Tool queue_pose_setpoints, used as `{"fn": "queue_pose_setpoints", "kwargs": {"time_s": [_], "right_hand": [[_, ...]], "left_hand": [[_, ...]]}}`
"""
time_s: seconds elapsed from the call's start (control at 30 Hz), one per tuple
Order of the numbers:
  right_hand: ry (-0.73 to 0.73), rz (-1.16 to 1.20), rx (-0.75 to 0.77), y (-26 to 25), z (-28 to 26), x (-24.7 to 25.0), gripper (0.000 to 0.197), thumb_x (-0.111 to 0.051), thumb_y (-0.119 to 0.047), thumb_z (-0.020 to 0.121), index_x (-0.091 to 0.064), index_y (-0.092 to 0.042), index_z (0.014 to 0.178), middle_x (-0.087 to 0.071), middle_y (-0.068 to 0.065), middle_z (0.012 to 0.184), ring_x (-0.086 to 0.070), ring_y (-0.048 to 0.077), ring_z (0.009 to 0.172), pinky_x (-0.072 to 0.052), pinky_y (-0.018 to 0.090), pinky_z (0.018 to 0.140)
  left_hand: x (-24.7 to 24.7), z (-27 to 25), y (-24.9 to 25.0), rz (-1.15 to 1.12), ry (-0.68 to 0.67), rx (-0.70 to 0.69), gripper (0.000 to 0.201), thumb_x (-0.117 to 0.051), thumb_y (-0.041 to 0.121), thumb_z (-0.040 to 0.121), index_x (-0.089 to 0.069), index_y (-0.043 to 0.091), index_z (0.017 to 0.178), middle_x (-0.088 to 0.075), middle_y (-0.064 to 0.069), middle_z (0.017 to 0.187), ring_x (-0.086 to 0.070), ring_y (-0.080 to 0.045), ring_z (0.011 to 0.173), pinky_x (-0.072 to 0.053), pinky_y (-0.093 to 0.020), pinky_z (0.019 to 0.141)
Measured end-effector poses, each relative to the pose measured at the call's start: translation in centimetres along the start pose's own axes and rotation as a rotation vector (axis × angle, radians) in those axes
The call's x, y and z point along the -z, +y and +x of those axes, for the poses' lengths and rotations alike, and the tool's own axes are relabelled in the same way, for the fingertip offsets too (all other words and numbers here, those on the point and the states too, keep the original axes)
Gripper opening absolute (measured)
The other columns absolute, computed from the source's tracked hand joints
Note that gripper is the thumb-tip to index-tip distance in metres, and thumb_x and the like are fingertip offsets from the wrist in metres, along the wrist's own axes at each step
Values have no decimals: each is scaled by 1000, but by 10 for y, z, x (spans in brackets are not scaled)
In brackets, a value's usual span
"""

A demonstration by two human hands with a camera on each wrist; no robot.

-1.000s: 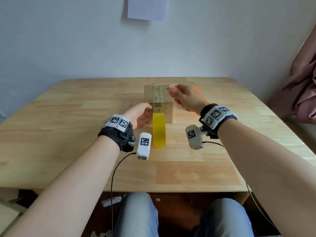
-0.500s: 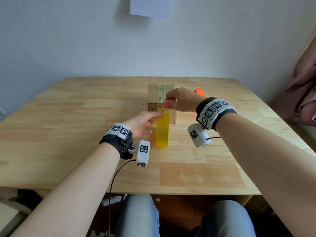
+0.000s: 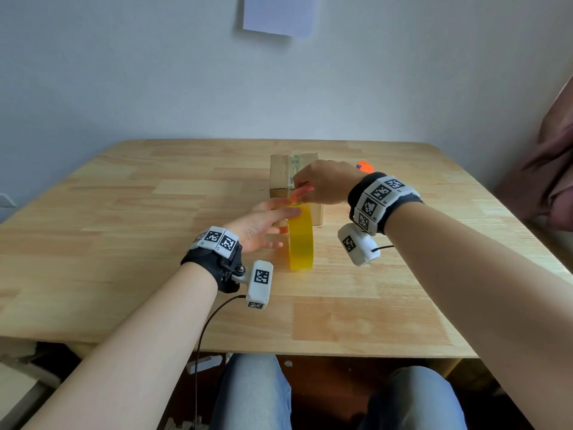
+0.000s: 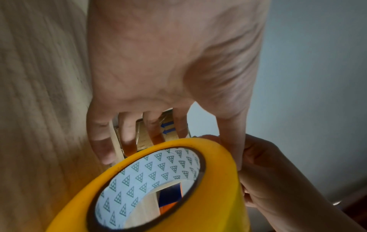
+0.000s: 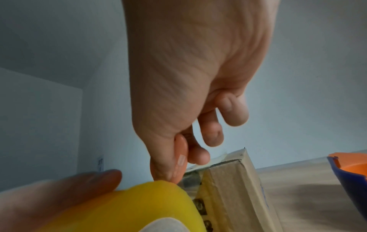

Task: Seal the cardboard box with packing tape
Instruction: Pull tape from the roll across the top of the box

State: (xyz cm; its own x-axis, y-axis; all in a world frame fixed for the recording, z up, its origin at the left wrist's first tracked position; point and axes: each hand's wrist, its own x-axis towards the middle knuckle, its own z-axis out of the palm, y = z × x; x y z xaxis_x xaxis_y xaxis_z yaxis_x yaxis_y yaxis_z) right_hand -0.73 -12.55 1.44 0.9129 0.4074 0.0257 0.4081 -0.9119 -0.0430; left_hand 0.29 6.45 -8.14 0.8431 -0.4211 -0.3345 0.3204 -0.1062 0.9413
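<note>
Now, step: cutting tape at the box edge.
Left hand point(image 3: 263, 221): fingers straight, steadying the upright yellow packing-tape roll point(image 3: 300, 240).
Brown cardboard box point(image 3: 282, 175): touching, at the roll's 12 o'clock.
Right hand point(image 3: 325, 183): pinching a small orange cutter point(image 3: 299, 193).
Next: likely slice, press the end flat.

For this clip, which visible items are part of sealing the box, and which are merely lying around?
In use:
- cardboard box, tape already along its top
- yellow tape roll, upright, steadied by left hand
- small orange tool pinched in right hand

Lying about:
- orange and blue object behind the right hand
- paper sheet on the wall
</note>
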Motion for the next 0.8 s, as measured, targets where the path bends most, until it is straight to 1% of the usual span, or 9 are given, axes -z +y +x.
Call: {"fn": "queue_pose_setpoints", "kwargs": {"time_s": [0.1, 0.23, 0.37, 0.53, 0.6, 0.63, 0.7, 0.8], "right_hand": [[-3, -31, 8, -3, 2, 0, 17, -58, -45, 95, -66, -31, 90, -64, -9, 88, -61, 17, 85, -38, 29, 63], [3, -76, 11, -7, 4, 1, 18, -56, -41, 95, -70, -30, 97, -65, -7, 92, -60, 18, 87, -39, 32, 67], [-8, -89, 8, -8, 8, 0, 17, -56, -39, 95, -70, -29, 98, -64, -7, 93, -59, 18, 87, -39, 33, 68], [-43, -123, 7, -8, 16, 3, 16, -58, -42, 93, -70, -31, 93, -65, -7, 92, -60, 18, 86, -46, 35, 70], [-69, -130, -4, -9, 20, 3, 16, -59, -45, 91, -69, -33, 89, -66, -7, 92, -61, 18, 86, -50, 35, 71], [-80, -132, -9, -9, 22, 3, 15, -60, -46, 91, -69, -34, 87, -67, -7, 92, -62, 18, 86, -50, 34, 70], [-93, -131, -19, -9, 25, 3, 13, -63, -46, 90, -68, -35, 85, -67, -8, 91, -63, 17, 85, -46, 31, 65], [-101, -128, -31, -8, 26, 5, 16, -65, -46, 88, -74, -33, 91, -68, -8, 90, -63, 16, 85, -44, 30, 62]], "left_hand": [[1, 0, 0, 2, -14, 1, 94, -93, 46, 58, -57, 33, 144, -63, -7, 145, -59, -38, 133, -56, -40, 76], [2, 0, 0, -2, -23, 9, 91, -92, 48, 60, -58, 33, 143, -62, -8, 146, -58, -38, 133, -56, -40, 79], [2, 1, 0, -7, -26, 16, 92, -92, 48, 60, -58, 32, 144, -62, -9, 147, -57, -38, 135, -55, -42, 81], [2, 1, 1, -15, -24, 21, 94, -92, 46, 58, -57, 31, 144, -60, -9, 149, -55, -38, 137, -55, -43, 84], [2, 0, 1, -16, -30, 20, 96, -92, 44, 57, -56, 30, 145, -59, -8, 150, -53, -38, 138, -54, -44, 88], [3, 0, 1, -16, -31, 18, 98, -92, 44, 56, -56, 30, 146, -58, -8, 150, -53, -37, 138, -54, -45, 92], [3, 0, 1, -8, -22, 12, 100, -93, 44, 55, -56, 29, 147, -59, -7, 149, -52, -36, 138, -52, -48, 100], [4, 1, 1, 3, -7, 11, 97, -93, 44, 55, -59, 27, 144, -62, -8, 147, -53, -35, 139, -50, -51, 106]]}}
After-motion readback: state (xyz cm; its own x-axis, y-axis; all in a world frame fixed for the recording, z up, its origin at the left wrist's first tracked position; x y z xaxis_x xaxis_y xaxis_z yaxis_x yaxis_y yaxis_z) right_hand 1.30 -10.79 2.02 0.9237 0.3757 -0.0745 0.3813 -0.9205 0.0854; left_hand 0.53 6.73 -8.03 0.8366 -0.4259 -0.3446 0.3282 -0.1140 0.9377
